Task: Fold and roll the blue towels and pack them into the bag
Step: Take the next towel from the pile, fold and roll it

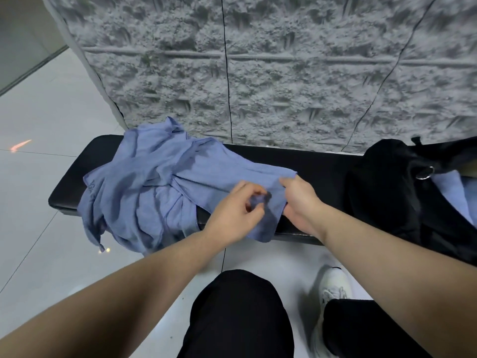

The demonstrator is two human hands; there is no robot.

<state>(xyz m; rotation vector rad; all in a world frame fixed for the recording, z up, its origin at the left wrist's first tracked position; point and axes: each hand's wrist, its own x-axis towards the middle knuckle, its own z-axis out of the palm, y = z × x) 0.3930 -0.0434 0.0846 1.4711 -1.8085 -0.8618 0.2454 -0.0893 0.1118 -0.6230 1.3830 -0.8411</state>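
A heap of crumpled blue towels [144,182] lies on the left half of a black bench [320,164] and hangs over its front edge. One towel stretches right from the heap. My left hand [237,210] pinches a bit of that towel between curled fingers. My right hand [299,200] grips the towel's right edge, thumb on top. A black bag [387,187] stands at the right end of the bench, with blue cloth [449,192] showing at its opening.
A rough grey wall [258,73] rises right behind the bench. Pale tiled floor [46,202] spreads to the left and in front. My black-trousered knees [240,313] and a white shoe [333,285] are below the bench edge.
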